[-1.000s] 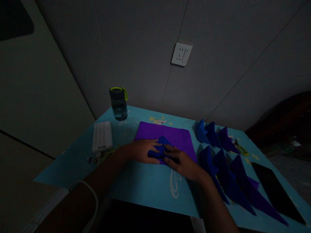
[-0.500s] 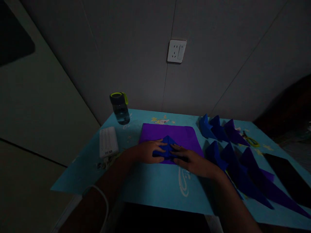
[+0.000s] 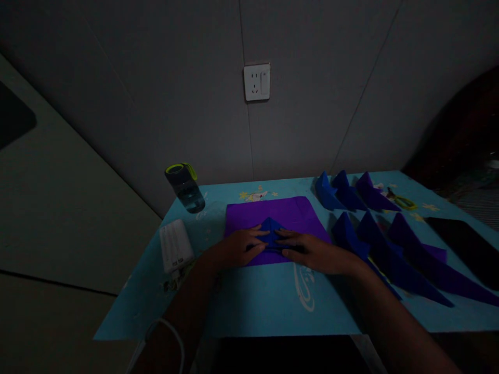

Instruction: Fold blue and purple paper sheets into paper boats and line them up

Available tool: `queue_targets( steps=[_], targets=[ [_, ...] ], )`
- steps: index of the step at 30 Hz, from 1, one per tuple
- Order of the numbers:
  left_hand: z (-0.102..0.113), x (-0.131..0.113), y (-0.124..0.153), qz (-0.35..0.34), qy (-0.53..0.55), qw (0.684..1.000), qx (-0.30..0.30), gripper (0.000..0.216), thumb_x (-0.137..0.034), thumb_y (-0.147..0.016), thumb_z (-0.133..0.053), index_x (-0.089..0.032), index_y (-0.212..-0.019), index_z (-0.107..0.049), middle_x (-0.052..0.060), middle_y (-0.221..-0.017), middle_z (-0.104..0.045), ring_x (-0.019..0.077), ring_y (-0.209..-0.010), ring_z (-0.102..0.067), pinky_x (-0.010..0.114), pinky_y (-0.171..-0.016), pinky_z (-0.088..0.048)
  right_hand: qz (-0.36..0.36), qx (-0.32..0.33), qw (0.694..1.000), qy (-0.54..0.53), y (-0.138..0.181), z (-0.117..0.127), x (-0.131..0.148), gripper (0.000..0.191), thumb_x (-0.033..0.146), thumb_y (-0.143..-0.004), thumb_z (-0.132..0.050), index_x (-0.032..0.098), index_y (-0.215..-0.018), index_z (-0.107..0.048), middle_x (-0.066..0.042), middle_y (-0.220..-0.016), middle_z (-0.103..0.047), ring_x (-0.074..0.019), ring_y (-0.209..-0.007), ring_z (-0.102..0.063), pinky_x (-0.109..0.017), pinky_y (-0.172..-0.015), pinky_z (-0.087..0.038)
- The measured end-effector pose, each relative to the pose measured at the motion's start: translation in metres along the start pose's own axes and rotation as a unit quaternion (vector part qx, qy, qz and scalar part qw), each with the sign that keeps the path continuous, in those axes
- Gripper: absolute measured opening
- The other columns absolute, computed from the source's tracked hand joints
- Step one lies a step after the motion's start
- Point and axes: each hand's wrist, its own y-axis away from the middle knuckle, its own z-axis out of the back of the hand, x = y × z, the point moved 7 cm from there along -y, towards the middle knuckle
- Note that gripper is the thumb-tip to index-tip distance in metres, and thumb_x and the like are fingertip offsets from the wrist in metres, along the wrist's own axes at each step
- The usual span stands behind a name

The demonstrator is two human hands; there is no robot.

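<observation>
Rests the left hand on the left half of a blue folded paper, with fingers spread and grip unclenched. Lays the right hand on the other half, likewise released, with fingers reaching inward and flat. Presses the blue fold, peak pointing away, against the near part of a purple sheet, around the middle of a light-blue bench. Has a white power bank beyond the left forearm, with a dark bottle standing farther back. Sees folded paper shapes to the right, blue and purple, in a front row near the right forearm and a back row towards the wall. Has a flat black slab at the far right. Faces a white socket above the bench.
</observation>
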Motion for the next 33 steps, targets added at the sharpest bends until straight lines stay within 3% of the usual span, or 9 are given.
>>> queue_targets(
  steps=[4,9,15,25,30,33],
  targets=[
    [0.001,0.003,0.000,0.008,-0.008,1.000,-0.021,0.028,-0.029,-0.093,-0.052,-0.022,-0.112,-0.071,0.010,-0.139,-0.057,0.0247,-0.135,-0.046,0.045,-0.111,-0.039,0.018,0.012,1.000,-0.008,0.001,0.000,0.004,0.037,0.038,-0.098,-0.050,0.025,-0.130,-0.062,-0.006,-0.146,-0.051,-0.0252,-0.144,-0.032,-0.048,-0.118,-0.026],
    [0.000,0.005,0.004,0.002,-0.010,1.000,-0.024,0.033,-0.026,-0.083,-0.065,-0.021,-0.115,-0.070,0.011,-0.142,-0.055,0.0270,-0.135,-0.046,0.045,-0.111,-0.038,-0.005,0.013,1.000,-0.009,0.001,-0.001,-0.009,0.044,0.035,-0.092,-0.060,0.026,-0.135,-0.057,-0.006,-0.155,-0.038,-0.0266,-0.142,-0.035,-0.049,-0.117,-0.027],
    [-0.002,0.008,0.004,0.025,-0.007,1.000,0.005,0.048,-0.038,-0.073,-0.079,-0.024,-0.118,-0.068,0.011,-0.144,-0.052,0.0312,-0.138,-0.041,0.051,-0.111,-0.036,-0.021,0.006,1.000,-0.006,0.000,-0.003,-0.019,0.057,0.033,-0.082,-0.072,0.024,-0.136,-0.055,-0.008,-0.156,-0.034,-0.0295,-0.141,-0.036,-0.049,-0.116,-0.029],
    [-0.007,0.010,0.003,0.016,-0.015,0.999,0.027,0.059,-0.041,-0.071,-0.081,-0.022,-0.124,-0.064,0.013,-0.147,-0.048,0.0331,-0.142,-0.034,0.053,-0.112,-0.033,-0.033,0.016,0.999,0.031,0.002,-0.003,-0.013,0.062,0.027,-0.080,-0.073,0.022,-0.139,-0.052,-0.010,-0.156,-0.034,-0.0285,-0.142,-0.034,-0.046,-0.117,-0.029],
    [-0.004,0.005,0.003,0.018,-0.028,0.999,0.023,0.049,-0.030,-0.075,-0.077,-0.023,-0.122,-0.065,0.013,-0.146,-0.049,0.0316,-0.140,-0.038,0.052,-0.111,-0.036,-0.022,0.010,0.999,0.025,0.002,-0.003,-0.013,0.057,0.029,-0.085,-0.069,0.023,-0.139,-0.053,-0.009,-0.156,-0.036,-0.0282,-0.141,-0.036,-0.047,-0.117,-0.029],
    [-0.005,0.004,0.003,0.018,-0.045,0.998,0.033,0.051,-0.033,-0.076,-0.076,-0.023,-0.124,-0.064,0.013,-0.147,-0.048,0.0314,-0.140,-0.038,0.051,-0.111,-0.036,-0.027,0.007,0.999,0.026,0.002,-0.003,-0.014,0.062,0.032,-0.082,-0.072,0.022,-0.139,-0.052,-0.009,-0.156,-0.036,-0.0286,-0.142,-0.035,-0.047,-0.117,-0.028]
  ],
)
